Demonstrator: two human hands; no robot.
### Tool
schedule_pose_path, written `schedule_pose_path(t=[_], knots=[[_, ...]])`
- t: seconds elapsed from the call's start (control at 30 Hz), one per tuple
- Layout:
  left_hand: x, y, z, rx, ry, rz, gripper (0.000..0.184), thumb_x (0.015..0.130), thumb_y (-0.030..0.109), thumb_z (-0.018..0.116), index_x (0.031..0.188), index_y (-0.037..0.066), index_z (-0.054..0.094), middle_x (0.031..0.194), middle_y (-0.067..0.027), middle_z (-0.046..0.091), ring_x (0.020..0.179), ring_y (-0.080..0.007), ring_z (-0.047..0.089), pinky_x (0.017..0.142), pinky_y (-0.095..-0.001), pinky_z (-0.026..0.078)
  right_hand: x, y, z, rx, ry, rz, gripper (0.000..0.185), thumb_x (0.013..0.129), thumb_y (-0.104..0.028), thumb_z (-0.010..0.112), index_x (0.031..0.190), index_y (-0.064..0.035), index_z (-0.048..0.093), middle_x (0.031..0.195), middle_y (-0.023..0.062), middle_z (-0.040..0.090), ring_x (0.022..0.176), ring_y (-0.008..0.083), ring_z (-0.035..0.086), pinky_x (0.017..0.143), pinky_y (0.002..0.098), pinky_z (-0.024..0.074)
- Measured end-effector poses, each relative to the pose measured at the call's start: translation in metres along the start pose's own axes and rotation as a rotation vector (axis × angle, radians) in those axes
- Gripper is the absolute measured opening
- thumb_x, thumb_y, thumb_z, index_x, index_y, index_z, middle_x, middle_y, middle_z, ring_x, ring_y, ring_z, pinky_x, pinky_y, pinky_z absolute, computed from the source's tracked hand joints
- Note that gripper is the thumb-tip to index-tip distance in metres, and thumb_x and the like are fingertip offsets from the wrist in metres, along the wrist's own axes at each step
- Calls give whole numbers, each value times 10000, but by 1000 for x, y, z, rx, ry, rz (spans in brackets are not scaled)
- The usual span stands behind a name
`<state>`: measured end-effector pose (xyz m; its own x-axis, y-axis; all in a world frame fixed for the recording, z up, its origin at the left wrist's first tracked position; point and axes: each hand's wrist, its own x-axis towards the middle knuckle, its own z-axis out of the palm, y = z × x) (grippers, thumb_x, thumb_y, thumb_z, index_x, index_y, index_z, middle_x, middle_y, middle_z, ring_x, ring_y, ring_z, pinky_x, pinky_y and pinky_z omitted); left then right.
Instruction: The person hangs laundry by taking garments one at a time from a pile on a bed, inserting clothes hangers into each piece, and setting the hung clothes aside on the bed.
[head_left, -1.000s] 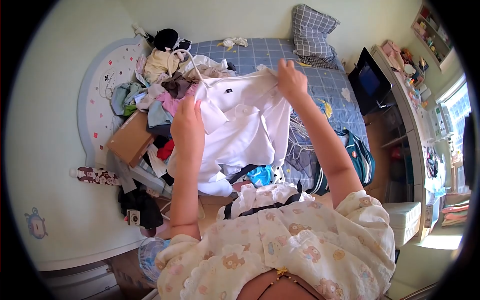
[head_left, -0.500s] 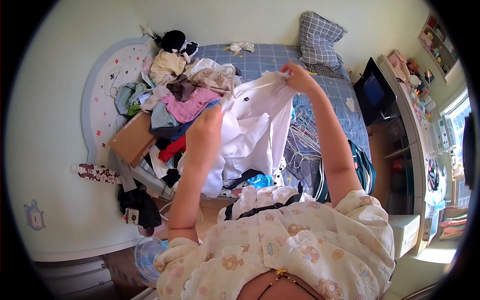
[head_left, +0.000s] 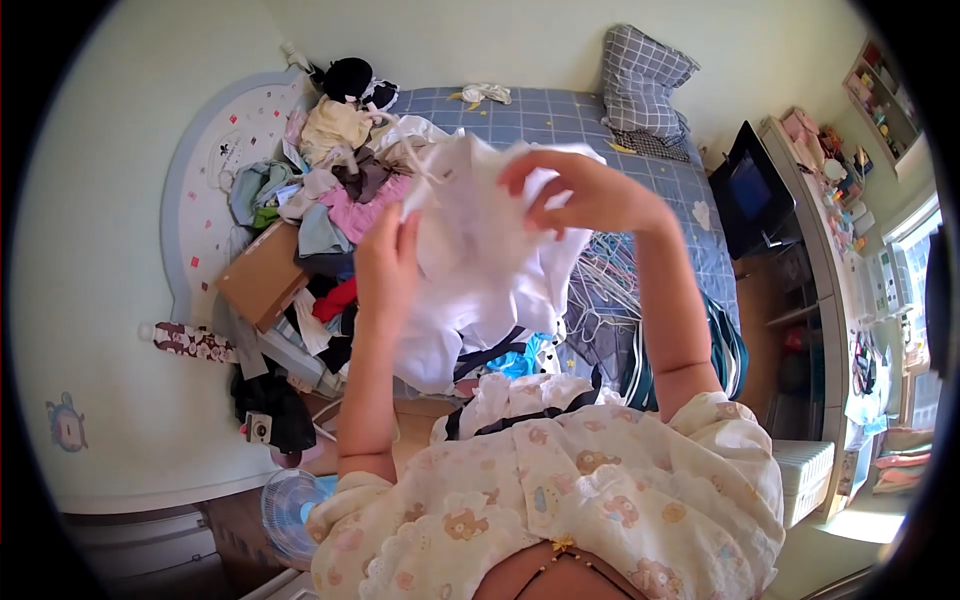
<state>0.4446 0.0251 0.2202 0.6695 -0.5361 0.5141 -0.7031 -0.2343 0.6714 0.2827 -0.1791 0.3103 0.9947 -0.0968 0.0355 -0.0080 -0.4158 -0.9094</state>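
A white shirt (head_left: 470, 300), blurred at its upper part, hangs in loose folds over the bed in front of me. Its left edge is pinched in my left hand (head_left: 388, 255), thumb and fingers together. My right hand (head_left: 595, 195) is over the shirt's upper right part, fingers curved and spread apart, with no cloth visibly gripped between them. Left of the shirt lies a heap of clothes, with a pink garment (head_left: 362, 212) closest to my left hand. A tangle of hangers (head_left: 605, 285) lies right of the shirt, below my right forearm.
A cardboard box (head_left: 262, 272) leans by the clothes heap. The bed (head_left: 545, 115) has a checked pillow (head_left: 645, 85) at the far right. A monitor (head_left: 750, 190) stands on the right beside a long cluttered shelf. A fan (head_left: 292, 512) is at the lower left.
My right hand has come down and toward me, its pinch on the shirt opened into spread fingers. My left hand has shifted slightly left, and the shirt has sagged and bunched up.
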Motion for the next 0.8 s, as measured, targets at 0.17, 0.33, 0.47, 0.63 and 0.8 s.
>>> schedule_pose_path(t=[0.17,0.33,0.47,0.63,0.8], knots=[[21,0,-46,-27,107,280,176,915,148,583,998,-7,571,725,-134,558,573,-229,510,554,-317,420,-14,-15,-37,-773,620,-198,363,808,-110,687,1162,-89,609,1103,61,631,952,193,643,767,281,511],[46,11,-73,-116,43,352,176,917,149,587,987,-11,563,698,-79,510,575,-150,447,556,-277,400,10,-9,-13,-694,328,-407,363,860,-177,648,1186,-56,545,1065,129,602,925,275,609,772,353,481],[61,12,-102,-93,-91,429,200,924,159,578,1016,-15,539,705,-45,503,614,-118,430,574,-268,399,14,-3,0,-657,492,-435,232,891,-124,595,1096,-22,555,948,131,612,852,263,615,749,328,481],[59,-15,-107,164,-216,398,101,891,124,569,911,41,515,797,-198,588,740,-406,565,613,-411,464,-6,-6,-1,-551,543,-439,189,902,-146,569,1052,-31,566,901,165,626,844,360,596,721,387,478],[40,4,-84,269,-117,642,111,863,100,591,918,64,502,774,-161,588,728,-389,589,579,-453,465,-35,-10,2,-685,437,-513,170,907,-66,558,1067,-9,560,898,121,606,804,232,593,730,298,470]])
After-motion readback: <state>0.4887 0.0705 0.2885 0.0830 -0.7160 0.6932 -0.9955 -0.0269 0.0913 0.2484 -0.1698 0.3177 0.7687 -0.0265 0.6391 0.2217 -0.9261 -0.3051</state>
